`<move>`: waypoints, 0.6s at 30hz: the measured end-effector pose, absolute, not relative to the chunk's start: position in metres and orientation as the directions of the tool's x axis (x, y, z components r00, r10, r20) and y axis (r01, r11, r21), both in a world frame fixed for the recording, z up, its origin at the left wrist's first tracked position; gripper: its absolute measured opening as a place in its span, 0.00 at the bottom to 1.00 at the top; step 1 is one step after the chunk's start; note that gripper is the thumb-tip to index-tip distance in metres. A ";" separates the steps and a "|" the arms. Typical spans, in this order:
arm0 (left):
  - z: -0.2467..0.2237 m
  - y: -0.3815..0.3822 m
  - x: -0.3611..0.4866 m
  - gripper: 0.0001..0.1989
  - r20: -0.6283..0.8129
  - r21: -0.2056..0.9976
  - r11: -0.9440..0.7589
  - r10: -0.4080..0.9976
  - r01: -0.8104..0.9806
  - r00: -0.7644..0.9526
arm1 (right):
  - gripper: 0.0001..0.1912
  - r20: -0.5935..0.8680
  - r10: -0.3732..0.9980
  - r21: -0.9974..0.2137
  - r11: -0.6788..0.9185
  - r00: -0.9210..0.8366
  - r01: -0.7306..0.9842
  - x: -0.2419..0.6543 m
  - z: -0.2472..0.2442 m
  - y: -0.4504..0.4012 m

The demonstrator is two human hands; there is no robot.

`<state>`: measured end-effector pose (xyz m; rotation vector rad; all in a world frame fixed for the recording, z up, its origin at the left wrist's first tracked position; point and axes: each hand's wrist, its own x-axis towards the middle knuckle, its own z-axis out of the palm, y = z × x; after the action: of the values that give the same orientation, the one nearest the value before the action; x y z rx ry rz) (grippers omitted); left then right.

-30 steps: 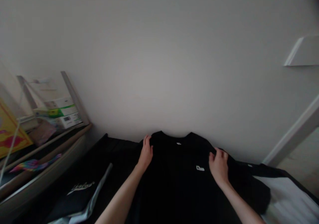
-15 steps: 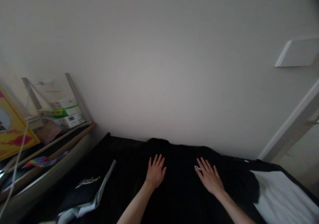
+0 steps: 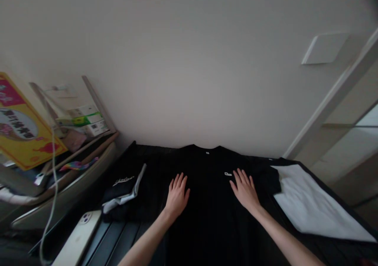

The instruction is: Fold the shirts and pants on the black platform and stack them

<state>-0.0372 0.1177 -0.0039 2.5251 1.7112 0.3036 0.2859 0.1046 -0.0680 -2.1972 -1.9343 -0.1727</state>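
A black T-shirt (image 3: 206, 207) lies spread on a dark slatted surface, its neckline near the wall and a small white print on the chest. My left hand (image 3: 177, 194) rests flat on the shirt's left part, fingers spread. On the right part, just beside the white print, my right hand (image 3: 244, 189) lies flat with fingers apart. Neither hand holds anything. A folded dark garment (image 3: 122, 185) with white lettering and a pale grey edge is left of my left hand. White cloth (image 3: 313, 203) lies to the right, partly next to the black sleeve.
A pale phone (image 3: 78, 238) lies at the lower left on the slats (image 3: 118, 238). Farther left are a yellow box (image 3: 44, 144), a white cable (image 3: 54, 179) and small boxes (image 3: 96, 127). The wall (image 3: 201, 69) stands behind the surface.
The view has tilted down and shifted, bringing the phone into sight. The shirt's neckline now lies flatter and shows clearly. My right hand no longer partly covers the white print.
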 end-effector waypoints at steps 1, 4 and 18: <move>-0.004 0.100 -0.040 0.27 0.113 0.180 -0.355 0.934 0.917 0.339 | 0.32 0.270 0.955 -0.070 -0.109 0.124 0.992 0.283 -0.069 0.087; -0.012 0.052 -0.050 0.30 0.012 0.172 -0.253 0.967 0.952 0.255 | 0.31 0.337 0.931 -0.052 -0.129 0.139 0.990 0.271 -0.079 0.028; -0.011 -0.016 -0.082 0.23 -0.091 0.245 0.046 0.996 0.968 -0.024 | 0.23 0.360 0.867 -0.104 -0.331 0.345 0.938 0.263 -0.077 -0.127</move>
<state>-0.0821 -0.0159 -0.0110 2.0131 2.0854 0.1666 0.2635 -0.1269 -0.0771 -2.3208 -1.6089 -0.3466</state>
